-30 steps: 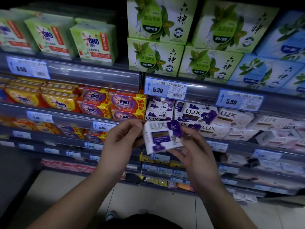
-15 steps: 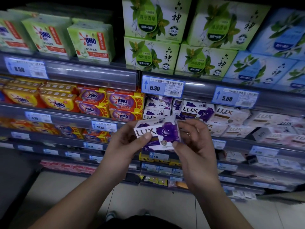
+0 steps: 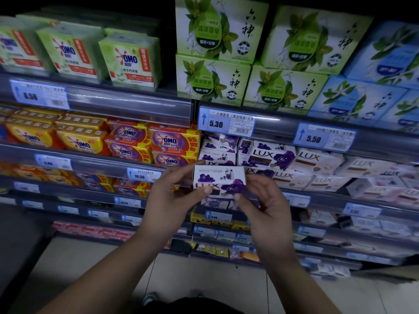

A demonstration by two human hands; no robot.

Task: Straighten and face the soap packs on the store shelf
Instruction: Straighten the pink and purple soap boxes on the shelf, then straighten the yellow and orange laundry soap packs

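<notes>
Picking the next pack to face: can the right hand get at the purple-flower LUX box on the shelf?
Probably not yet: the right hand pinches the held white-and-purple cardboard soap box, though nothing blocks the shelved LUX box.

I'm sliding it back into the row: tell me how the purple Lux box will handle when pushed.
Probably stiff: the Lux box shows square edges under the pinch. Likely light: the left hand and right hand hold it by fingertips. Its flat faces should slide, not roll.

**Hidden and Blurred**

The thumb of the left hand (image 3: 169, 200) covers part of the LUX lettering on the held box (image 3: 218, 181). Lower-shelf tags (image 3: 127, 202) are too blurred to read. The right edge cuts off the blue boxes (image 3: 390, 53).
</notes>
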